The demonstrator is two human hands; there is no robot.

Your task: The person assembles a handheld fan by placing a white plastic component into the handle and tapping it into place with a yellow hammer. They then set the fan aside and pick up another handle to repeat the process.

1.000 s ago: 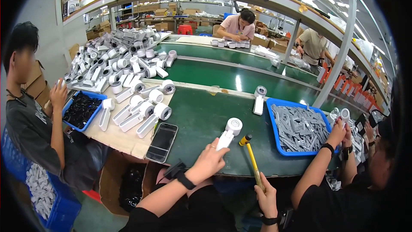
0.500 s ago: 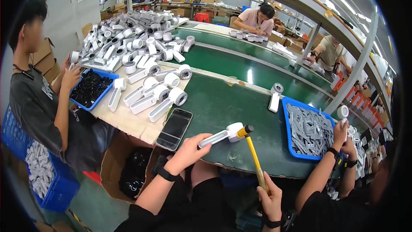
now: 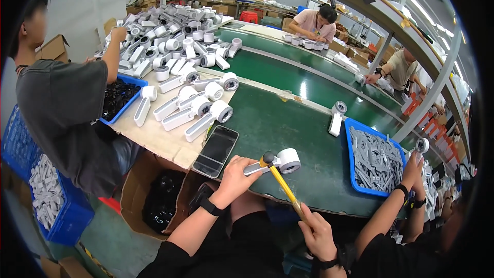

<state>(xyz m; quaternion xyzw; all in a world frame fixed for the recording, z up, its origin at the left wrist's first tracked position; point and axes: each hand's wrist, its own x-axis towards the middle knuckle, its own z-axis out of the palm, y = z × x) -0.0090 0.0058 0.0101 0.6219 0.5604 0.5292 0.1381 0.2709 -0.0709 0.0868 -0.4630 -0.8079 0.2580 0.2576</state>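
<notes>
My left hand (image 3: 234,179) is closed round the grey-and-white handle of a handheld fan (image 3: 289,161) above the near edge of the green table. The fan lies on its side, its round white head pointing right. In my right hand (image 3: 319,232) is a mallet (image 3: 286,187) with a yellow handle and a black-and-yellow head. The mallet's head overlaps the fan's handle just beside my left fingers; whether the two touch, I cannot tell. A smartphone (image 3: 216,151) lies left of the fan.
Several white fans (image 3: 177,118) lie on the pale board at left, before a large fan pile (image 3: 170,41). A blue tray (image 3: 353,175) of grey strips stands right, near another fan (image 3: 337,118). Co-workers flank me. A cardboard box (image 3: 135,195) stands below left.
The mallet's head has moved left, from the fan's round head to its handle. The fan has turned slightly in my left hand. The left co-worker now reaches toward the pile.
</notes>
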